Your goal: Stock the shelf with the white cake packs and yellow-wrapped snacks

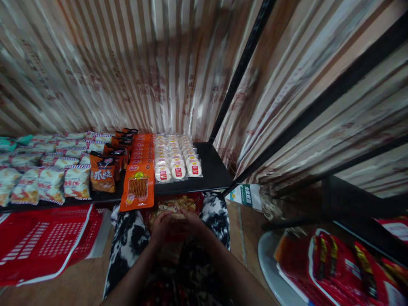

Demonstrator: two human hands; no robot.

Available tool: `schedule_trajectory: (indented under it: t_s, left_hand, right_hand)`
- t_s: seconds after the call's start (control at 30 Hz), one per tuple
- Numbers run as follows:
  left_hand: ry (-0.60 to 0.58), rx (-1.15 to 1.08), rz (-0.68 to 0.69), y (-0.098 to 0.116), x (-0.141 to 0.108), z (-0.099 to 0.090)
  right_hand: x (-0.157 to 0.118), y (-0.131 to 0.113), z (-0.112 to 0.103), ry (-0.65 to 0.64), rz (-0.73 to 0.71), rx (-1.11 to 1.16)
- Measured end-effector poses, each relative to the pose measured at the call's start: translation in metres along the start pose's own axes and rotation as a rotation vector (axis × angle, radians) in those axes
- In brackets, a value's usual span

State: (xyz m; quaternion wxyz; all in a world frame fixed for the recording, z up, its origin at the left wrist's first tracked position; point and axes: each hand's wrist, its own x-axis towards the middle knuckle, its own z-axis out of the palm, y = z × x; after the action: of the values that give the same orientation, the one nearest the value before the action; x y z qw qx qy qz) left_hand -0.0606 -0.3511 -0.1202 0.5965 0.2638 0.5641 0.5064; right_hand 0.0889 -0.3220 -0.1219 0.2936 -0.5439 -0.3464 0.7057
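Observation:
Low between my knees, my left hand [161, 224] and my right hand [191, 218] are close together with fingers curled. They grip a small pale-yellow packet [178, 216] between them; its kind is too dim to read. Just beyond lies a red basket [200, 203] with several yellowish wrapped snacks [188, 204] in it, partly under the shelf edge. On the black shelf [210, 170] above my hands stand rows of round white crackers [178, 169] in clear wrappers. Beside them, orange snack-stick packets [137, 187] lie overlapping, the front one hanging over the edge.
Orange-and-black bags [102, 172] and white snack bags [77, 182] line the shelf's left. A red basket [47, 242] stands on the floor at left. Black posts [242, 63] rise at right, near a grey-white stool or tub [270, 259] and red packages [344, 263]. Striped sheeting [127, 63] hangs behind.

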Motion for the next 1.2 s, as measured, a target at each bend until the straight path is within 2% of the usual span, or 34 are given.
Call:
schedule_trajectory:
  t_s: [0.13,0.3,0.47,0.57,0.77,0.9,1.0,1.1,1.2]
  left_hand:
    - [0.012,0.183,0.096,0.014,-0.003,0.005]
    - [0.053,0.262,0.146,0.036,-0.01,0.015]
    - [0.099,0.232,0.138,0.048,-0.014,0.025]
    - [0.107,0.14,0.111,0.053,-0.014,0.029]
    - [0.09,0.016,0.067,0.069,-0.017,0.036]
    - [0.097,0.074,0.072,0.082,-0.02,0.037]
    - [0.096,0.168,0.118,0.088,-0.019,0.037]
    - [0.08,0.226,0.181,0.091,-0.016,0.037]
    - [0.075,0.235,0.166,0.093,-0.011,0.035]
  right_hand:
    - [-0.015,-0.023,-0.003,-0.018,0.069,0.042]
    - [-0.037,-0.063,-0.01,-0.251,0.152,-0.031]
    - [-0.051,-0.083,-0.013,-0.328,0.051,-0.008]
    - [-0.053,-0.086,-0.013,-0.339,-0.005,-0.031]
    - [-0.053,-0.085,-0.012,-0.198,-0.061,-0.206]
    - [-0.048,-0.075,-0.017,-0.246,-0.12,-0.34]
    - [-0.04,-0.068,-0.016,-0.192,-0.213,-0.463]
    - [-0.034,-0.064,-0.01,-0.136,-0.322,-0.339]
    - [-0.032,-0.063,-0.003,-0.095,-0.352,-0.214]
